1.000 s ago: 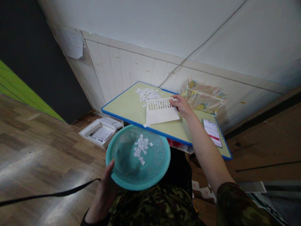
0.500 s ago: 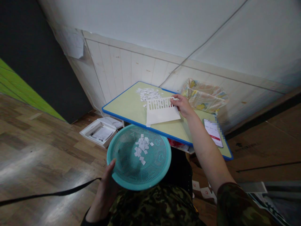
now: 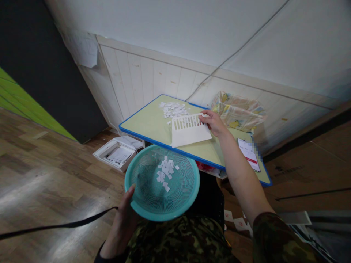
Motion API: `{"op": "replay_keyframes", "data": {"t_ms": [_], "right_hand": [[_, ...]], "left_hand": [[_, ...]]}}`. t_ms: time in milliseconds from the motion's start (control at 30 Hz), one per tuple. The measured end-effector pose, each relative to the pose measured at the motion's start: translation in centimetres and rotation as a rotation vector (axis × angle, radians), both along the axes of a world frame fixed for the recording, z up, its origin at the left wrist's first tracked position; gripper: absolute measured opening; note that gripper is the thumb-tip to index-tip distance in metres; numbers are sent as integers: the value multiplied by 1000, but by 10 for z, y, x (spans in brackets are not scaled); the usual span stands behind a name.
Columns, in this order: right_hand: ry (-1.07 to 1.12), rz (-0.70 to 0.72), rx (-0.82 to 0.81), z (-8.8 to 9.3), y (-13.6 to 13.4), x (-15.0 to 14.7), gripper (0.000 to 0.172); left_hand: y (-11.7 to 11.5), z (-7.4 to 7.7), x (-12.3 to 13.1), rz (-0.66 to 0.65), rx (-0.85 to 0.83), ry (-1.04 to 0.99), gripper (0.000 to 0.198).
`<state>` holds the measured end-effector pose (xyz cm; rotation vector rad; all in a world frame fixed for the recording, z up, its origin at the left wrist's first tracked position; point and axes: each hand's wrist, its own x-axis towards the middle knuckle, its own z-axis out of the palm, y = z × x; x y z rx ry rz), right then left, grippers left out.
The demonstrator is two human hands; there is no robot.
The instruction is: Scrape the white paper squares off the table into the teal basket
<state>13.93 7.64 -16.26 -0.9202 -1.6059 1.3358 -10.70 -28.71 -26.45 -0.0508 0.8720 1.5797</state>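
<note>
My left hand [image 3: 126,212] grips the near left rim of a turquoise plastic colander [image 3: 175,199], thumb over the edge and the other fingers hidden beneath. Small white paper pieces [image 3: 166,170] lie inside it. The colander sits just under the near edge of a small pale green table [image 3: 145,120] with blue edging. Over that table, my right hand [image 3: 213,122] pinches the top right corner of a flat white slotted panel [image 3: 190,137], whose lower edge is close to the table's near edge. Behind the panel lies a pile of white paper pieces [image 3: 174,109].
A cloth-lined basket [image 3: 238,113] stands at the table's back right, with a smartphone [image 3: 249,154] in front of it. An open white box [image 3: 115,155] is on the wooden floor at left. A wall rises behind the table; a cardboard box [image 3: 309,164] flanks the right.
The slotted panel has shifted very slightly to the right in my right hand. My left hand and the colander have stayed in place.
</note>
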Motion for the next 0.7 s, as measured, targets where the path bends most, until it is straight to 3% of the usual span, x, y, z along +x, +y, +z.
{"op": "replay_keyframes", "data": {"t_ms": [233,400,600,700], "right_hand": [[-30,-48,17,0,3,5,51],[-27,-4,9,0,3,5,52],[-7,-110,49,2,5,9,51],[-42,-92,37,2,5,9,51]], "left_hand": [[-1,-3,-1,11,-19,-15,36],[-1,-5,-3,20,-9,0,34],[-3,-5,-4,-34,31,-47,34],[-2,-8,-5,-32,37,-32,32]]}}
